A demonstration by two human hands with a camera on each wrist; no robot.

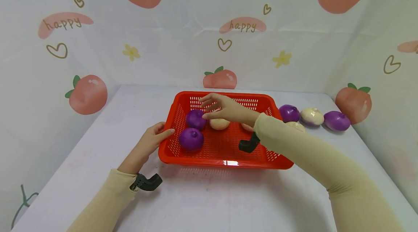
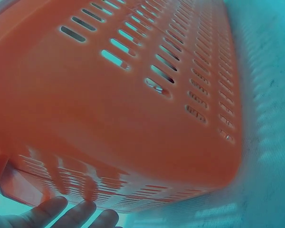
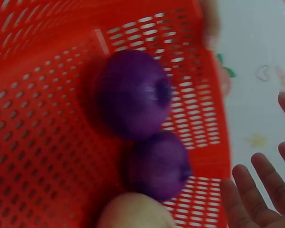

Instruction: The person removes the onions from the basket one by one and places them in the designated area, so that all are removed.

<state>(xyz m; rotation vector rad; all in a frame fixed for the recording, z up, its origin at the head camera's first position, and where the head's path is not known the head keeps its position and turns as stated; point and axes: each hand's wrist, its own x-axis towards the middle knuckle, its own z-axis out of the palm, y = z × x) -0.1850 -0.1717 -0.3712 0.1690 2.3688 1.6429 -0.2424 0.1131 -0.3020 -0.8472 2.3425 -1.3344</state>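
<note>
A red plastic basket (image 1: 196, 161) with slotted walls stands on the table. My left hand (image 1: 151, 141) grips its left rim, thumb over the edge and fingers (image 2: 76, 213) along the outside wall. Inside, two purple onions (image 1: 191, 139) lie against the left end, with a pale onion (image 1: 219, 124) beside them. Another pale round thing (image 1: 247, 127) is partly hidden by my right forearm. Above the basket my right hand (image 1: 223, 108) hovers with fingers spread and holds nothing. In the right wrist view its fingers (image 3: 249, 194) are apart from the purple onions (image 3: 133, 95).
Right of the basket lie two more purple onions (image 1: 289, 113) and a pale onion (image 1: 311, 116), with another pale one (image 1: 295, 126) partly behind my right sleeve. A printed cloth wall (image 1: 176, 61) closes off the back of the white table (image 1: 209, 203).
</note>
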